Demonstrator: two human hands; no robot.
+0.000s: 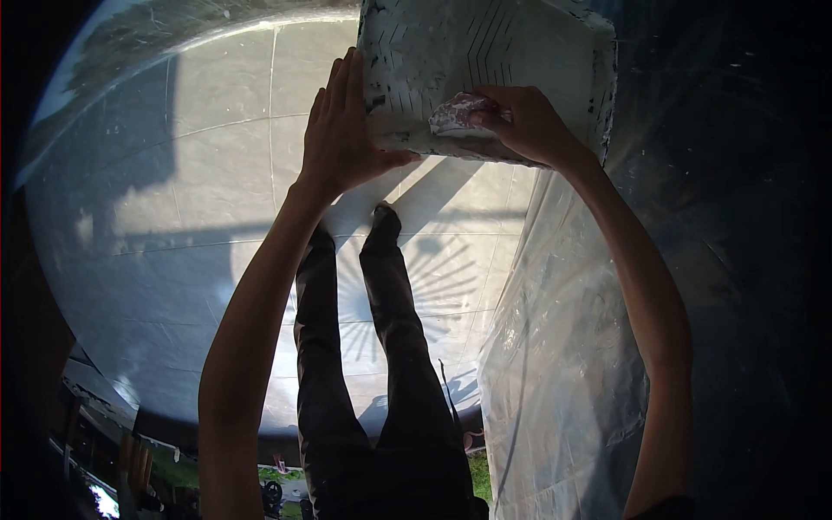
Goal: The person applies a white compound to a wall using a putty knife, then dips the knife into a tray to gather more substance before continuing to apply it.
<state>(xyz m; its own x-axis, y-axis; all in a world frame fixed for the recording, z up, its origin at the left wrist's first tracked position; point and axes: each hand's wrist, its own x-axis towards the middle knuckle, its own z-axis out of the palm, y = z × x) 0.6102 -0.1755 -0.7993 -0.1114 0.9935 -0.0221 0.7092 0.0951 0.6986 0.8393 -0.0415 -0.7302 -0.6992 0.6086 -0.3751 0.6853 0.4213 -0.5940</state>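
A pale, box-like piece (425, 52) with rows of dark slits and chipped, white-smeared edges fills the top middle of the view. My left hand (345, 130) lies against its left edge, fingers stretched out upward and thumb pointing toward the lower corner. On the lower part of the slitted face, my right hand (524, 121) is closed round a crumpled, pinkish rag (457, 114) smeared with white. The rag touches the face near its bottom edge. Some of my right fingers are hidden behind the hand.
Clear plastic sheeting (555, 373) hangs along the right side. Below, a light tiled floor (217, 156) carries shadows, and my legs (399, 329) in dark trousers stand on it. Grass (481, 477) and blurred items show at the bottom.
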